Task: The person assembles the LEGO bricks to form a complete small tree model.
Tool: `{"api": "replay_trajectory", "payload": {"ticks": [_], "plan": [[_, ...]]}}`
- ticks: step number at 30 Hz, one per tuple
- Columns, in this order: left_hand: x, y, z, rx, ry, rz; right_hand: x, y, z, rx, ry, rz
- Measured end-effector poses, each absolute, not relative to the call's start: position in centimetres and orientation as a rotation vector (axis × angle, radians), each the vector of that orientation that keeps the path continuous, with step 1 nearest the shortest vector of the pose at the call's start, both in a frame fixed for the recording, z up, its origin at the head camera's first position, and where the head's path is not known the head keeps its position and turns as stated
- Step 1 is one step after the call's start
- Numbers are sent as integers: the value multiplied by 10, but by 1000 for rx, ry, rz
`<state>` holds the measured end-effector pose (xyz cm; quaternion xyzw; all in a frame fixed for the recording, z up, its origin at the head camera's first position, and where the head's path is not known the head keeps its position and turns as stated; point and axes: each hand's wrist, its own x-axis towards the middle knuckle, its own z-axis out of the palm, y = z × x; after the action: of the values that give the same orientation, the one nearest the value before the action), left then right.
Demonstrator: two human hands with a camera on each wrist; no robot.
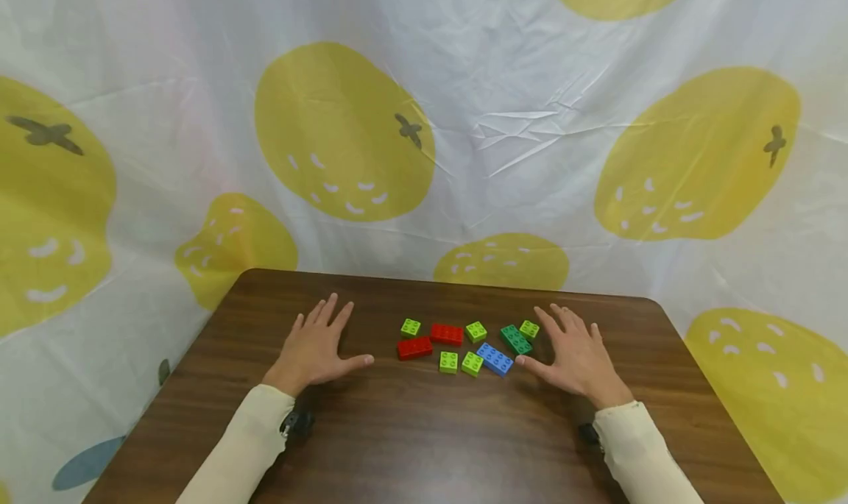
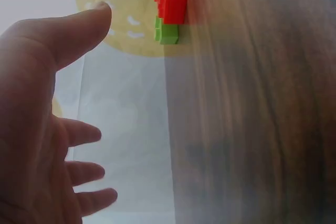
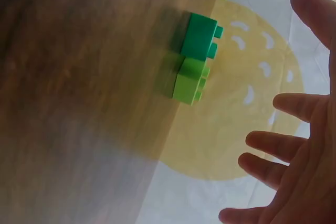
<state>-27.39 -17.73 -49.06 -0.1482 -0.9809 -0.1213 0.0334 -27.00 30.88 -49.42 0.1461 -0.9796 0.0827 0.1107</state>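
Toy building bricks lie loosely grouped on the brown table. Two are red: a front-left red brick (image 1: pixel 414 348) and a red brick (image 1: pixel 447 334) behind it. Several small lime bricks (image 1: pixel 448 363) are spread among them. To the right are a blue brick (image 1: pixel 495 359) and a dark green brick (image 1: pixel 516 339), with a lime brick (image 3: pixel 190 81) beside the green one. My left hand (image 1: pixel 314 349) is left of the group, fingers spread, holding nothing. On the other side, my right hand (image 1: pixel 575 357) has its fingers extended and holds nothing; its thumb is near the blue brick.
The wooden table (image 1: pixel 397 445) has rounded far corners. Behind it hangs a white curtain (image 1: pixel 510 143) printed with yellow fruit. Dark straps with devices sit on both wrists, by the cream sleeves (image 1: pixel 241 438).
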Motion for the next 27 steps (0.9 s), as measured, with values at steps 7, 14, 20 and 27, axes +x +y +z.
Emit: {"api": "replay_trajectory", "payload": {"ticks": [7, 14, 20, 27], "plan": [[-271, -173, -495, -540, -2928, -411, -264, 302, -499, 532, -2802, 277], [-272, -165, -495, -589, -2846, -500, -262, 290, -498, 613, -2769, 365], [-271, -156, -496, -654, -2800, -562, -260, 283, -497, 647, -2739, 393], [-268, -148, -504, -705, -2800, -639, -255, 272, -495, 735, -2697, 462]]}}
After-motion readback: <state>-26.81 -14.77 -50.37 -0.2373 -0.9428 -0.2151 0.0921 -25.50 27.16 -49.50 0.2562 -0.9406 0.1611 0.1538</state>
